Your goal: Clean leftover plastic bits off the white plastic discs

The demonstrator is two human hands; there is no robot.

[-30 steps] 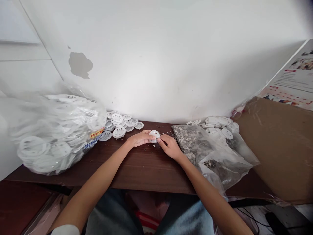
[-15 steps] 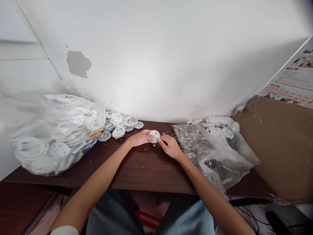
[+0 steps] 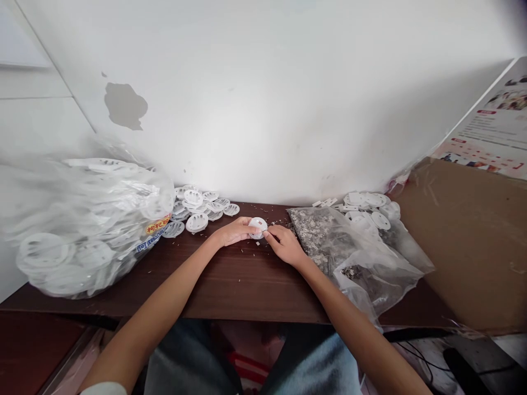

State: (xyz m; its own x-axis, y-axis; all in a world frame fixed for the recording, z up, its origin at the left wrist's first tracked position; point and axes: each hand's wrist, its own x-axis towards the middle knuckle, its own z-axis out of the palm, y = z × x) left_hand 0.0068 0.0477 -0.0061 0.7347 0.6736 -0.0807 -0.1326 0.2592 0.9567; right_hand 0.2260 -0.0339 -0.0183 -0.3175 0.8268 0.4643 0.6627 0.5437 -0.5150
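Observation:
A round white plastic disc [image 3: 258, 224] with small openings is held above the dark brown table [image 3: 247, 291]. My left hand [image 3: 236, 231] grips its left side, thumb across the face. At its lower right edge, my right hand [image 3: 284, 242] has thumb and forefinger pinched together; whether a small part sits between them is too small to tell. Tiny metal bits [image 3: 276, 223] lie scattered behind and around the hands. Several similar white discs [image 3: 197, 221] are heaped to the left of my left hand.
A large clear bag [image 3: 94, 230] full of white discs fills the left side. On the right lie a plastic bag of small metal parts [image 3: 317, 236] and more white pieces [image 3: 366, 208]. A cardboard box [image 3: 473, 247] stands far right, and a white wall [image 3: 247, 99] rises behind.
The whole view has shifted slightly, so most things appear a little further left. Both hands keep their hold at the disc, with hardly any visible movement.

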